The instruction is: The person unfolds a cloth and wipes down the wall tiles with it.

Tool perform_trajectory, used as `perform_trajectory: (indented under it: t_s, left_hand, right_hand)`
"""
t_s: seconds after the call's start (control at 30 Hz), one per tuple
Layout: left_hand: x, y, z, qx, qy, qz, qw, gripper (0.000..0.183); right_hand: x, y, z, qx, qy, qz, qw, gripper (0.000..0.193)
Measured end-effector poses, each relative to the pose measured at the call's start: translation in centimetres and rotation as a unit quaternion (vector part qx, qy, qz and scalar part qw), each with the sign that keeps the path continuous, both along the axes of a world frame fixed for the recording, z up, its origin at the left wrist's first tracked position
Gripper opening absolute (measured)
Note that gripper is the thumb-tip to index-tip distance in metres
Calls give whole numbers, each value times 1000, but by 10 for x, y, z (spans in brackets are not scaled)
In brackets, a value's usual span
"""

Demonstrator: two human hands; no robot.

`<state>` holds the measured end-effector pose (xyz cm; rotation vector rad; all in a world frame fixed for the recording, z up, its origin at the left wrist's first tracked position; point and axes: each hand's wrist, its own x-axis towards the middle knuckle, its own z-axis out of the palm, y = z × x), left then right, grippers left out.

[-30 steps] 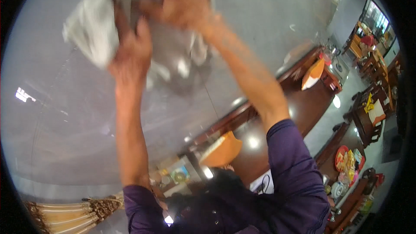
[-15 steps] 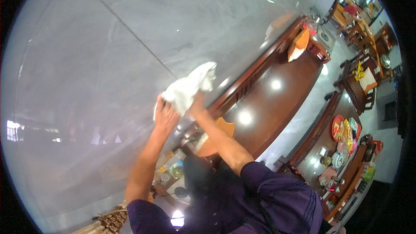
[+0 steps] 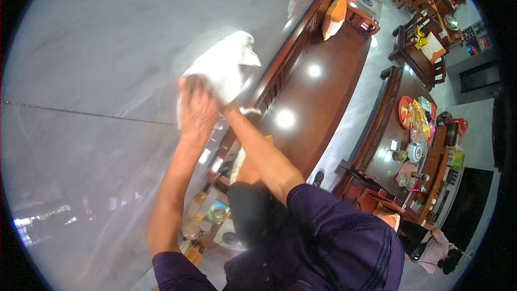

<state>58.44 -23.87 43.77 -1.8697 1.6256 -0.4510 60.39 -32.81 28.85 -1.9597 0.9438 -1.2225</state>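
A crumpled white cloth [image 3: 223, 67] lies against a glossy grey marbled wall [image 3: 97, 70]. The lower left part of the cloth is under my left hand [image 3: 197, 109], whose fingers are bent into its folds and slightly blurred. My right hand [image 3: 228, 110] is at the cloth's lower edge, just beside the left one; the cloth hides most of its fingers. Both bare forearms reach up from dark purple sleeves. A dark seam [image 3: 91, 113] runs across the wall toward my left wrist.
Along the wall stands a long wooden bench [image 3: 318, 89] with an orange and white cushion [image 3: 334, 17]. A side table with jars [image 3: 218, 214] is below my arms. Right of the bench, a low table [image 3: 385, 156] carries snacks and a kettle. Another person [image 3: 432, 253] is at the lower right.
Both hands and the cloth sit higher and slightly left in view. The view has turned, so the wall seam lies flatter and the bench has shifted left. A person now shows at the lower right.
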Motion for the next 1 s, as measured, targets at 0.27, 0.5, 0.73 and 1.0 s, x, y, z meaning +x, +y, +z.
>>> perform_trajectory:
  t_s: [0.27, 0.5, 0.73, 1.0]
  left_hand:
    - [19, 26, -100, -5, -35, -227, 973, 46]
    - [-73, -63, -67, -212, 64, -185, 957, 36]
    - [-59, -163, -48, -144, -126, -186, 964, 59]
    - [-37, -110, -123, -138, 38, -158, 977, 49]
  right_hand:
    - [-16, 84, -86, 341, 222, 102, 908, 42]
    - [-118, -41, -115, -41, 262, -116, 957, 52]
    - [-110, -157, -21, 352, -274, -5, 895, 68]
    - [-97, -88, -54, 443, -267, -57, 854, 52]
